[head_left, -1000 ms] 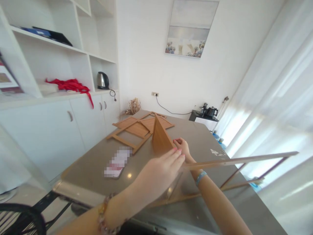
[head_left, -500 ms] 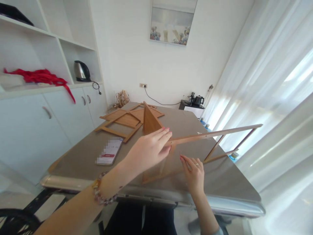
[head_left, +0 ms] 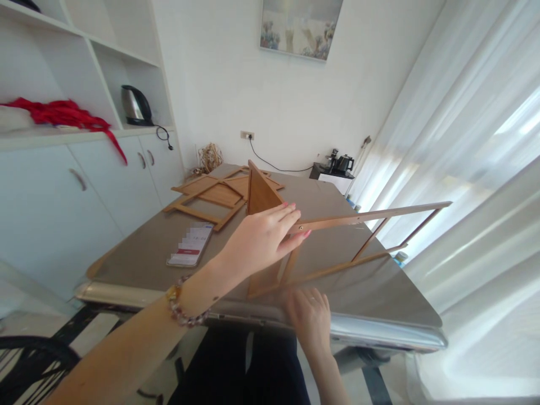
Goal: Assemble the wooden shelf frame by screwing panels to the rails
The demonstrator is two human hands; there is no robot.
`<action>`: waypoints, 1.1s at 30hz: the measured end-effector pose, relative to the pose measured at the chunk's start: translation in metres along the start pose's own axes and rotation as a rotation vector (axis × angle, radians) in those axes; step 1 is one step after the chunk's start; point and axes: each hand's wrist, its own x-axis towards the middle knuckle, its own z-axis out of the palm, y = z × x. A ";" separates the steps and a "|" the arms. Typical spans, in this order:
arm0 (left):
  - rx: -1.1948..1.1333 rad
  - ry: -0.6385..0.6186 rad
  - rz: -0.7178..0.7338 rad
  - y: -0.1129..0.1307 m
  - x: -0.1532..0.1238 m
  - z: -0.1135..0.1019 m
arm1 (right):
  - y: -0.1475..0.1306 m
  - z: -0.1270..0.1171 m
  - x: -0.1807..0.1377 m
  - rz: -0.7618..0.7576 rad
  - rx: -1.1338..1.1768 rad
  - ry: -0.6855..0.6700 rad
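1. Okay, left hand (head_left: 264,239) pinches the near end of the wooden frame (head_left: 371,216) by its top rail, thumb under, fingers over. The frame stands tilted on its lower rail on the table (head_left: 379,304) and runs from the hand out toward 3 o'clock.
2. Right hand (head_left: 310,315) lies flat and loose, palm down, grasping nothing, at the table's 6 o'clock edge, just beside the frame's lower rail. Contact with the rail: cannot tell.
3. Triangular panel (head_left: 259,197) stands upright at 12 o'clock of the left hand, just behind the fingers. Flat frame parts (head_left: 211,197) lie at 11 o'clock and the phone (head_left: 189,253) at 9 o'clock, both apart from the frame.
4. Grip, my judgement: pinch close to the corner joint, where the rail looks stiffest. The long rail gives leverage, so a small wrist twist would swing the far end a lot.
5. The lower rail belongs seated on the table, so the weight is not all on the left fingers. The right hand does most good pressing that rail near the corner, against a slide off the 6 o'clock edge.
6. Risk: knuckles or the near corner knocking the upright panel over, so leave a gap there.
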 end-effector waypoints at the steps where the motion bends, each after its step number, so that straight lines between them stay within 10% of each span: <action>1: 0.006 0.000 0.004 0.000 0.000 0.000 | 0.001 0.002 0.001 -0.022 0.024 -0.024; 10: 0.028 0.007 0.026 0.000 0.001 -0.001 | 0.014 0.006 0.017 -0.224 0.123 -0.314; 33: 0.062 -0.014 0.054 -0.003 0.001 0.003 | 0.015 0.017 0.020 -0.224 0.046 -0.418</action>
